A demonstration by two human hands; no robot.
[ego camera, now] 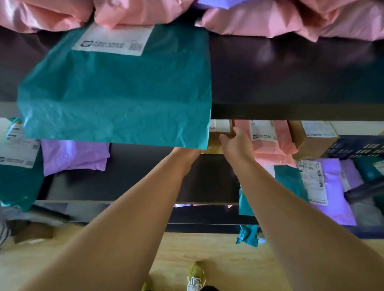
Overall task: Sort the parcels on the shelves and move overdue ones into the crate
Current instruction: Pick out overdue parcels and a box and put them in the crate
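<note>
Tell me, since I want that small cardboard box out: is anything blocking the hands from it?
Partly. The right hand already touches the cardboard box, but the overhanging teal mailer covers its left side and hides the left hand.

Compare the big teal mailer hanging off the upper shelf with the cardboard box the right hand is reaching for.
The teal mailer is a soft, crinkled plastic bag; the cardboard box is rigid and brown. The teal mailer droops over the shelf edge in full view; the cardboard box sits on the shelf below, partly hidden behind it. The right hand touches the cardboard box, not the teal mailer. Both carry white labels.
</note>
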